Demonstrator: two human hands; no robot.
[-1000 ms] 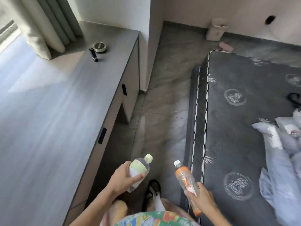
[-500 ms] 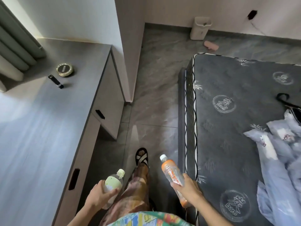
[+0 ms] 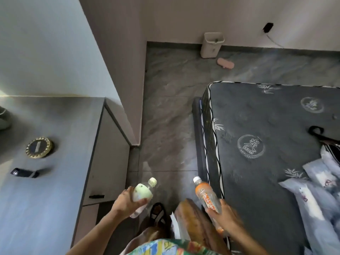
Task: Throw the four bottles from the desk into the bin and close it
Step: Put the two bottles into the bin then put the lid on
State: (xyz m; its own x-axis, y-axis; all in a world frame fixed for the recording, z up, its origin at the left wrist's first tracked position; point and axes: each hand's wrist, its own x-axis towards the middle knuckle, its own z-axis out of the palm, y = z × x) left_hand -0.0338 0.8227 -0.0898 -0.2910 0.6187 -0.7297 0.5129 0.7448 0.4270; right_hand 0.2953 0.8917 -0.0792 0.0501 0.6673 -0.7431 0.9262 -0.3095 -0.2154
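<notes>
My left hand (image 3: 127,201) grips a clear bottle with a pale green label (image 3: 142,192) and a yellowish cap, held low in front of me. A clear bottle with an orange label (image 3: 207,195) and a white cap is in my right hand (image 3: 223,215), tilted up and to the left. The beige bin (image 3: 211,45) stands far ahead on the floor against the back wall, with its lid open. The grey desk (image 3: 55,181) runs along my left; no bottles show on the part in view.
A dark mattress (image 3: 266,144) with pale bedding (image 3: 316,190) fills the right side. Grey tiled floor (image 3: 169,126) forms a lane between desk and mattress toward the bin. A pink object (image 3: 225,63) lies by the bin. A round gold-rimmed item (image 3: 39,147) and a small black item (image 3: 24,173) rest on the desk.
I have walked forward along the lane with both bottles; the bin appears nearer and more central, the desk end and wall corner have slid closer on my left. Both grips are unchanged.
</notes>
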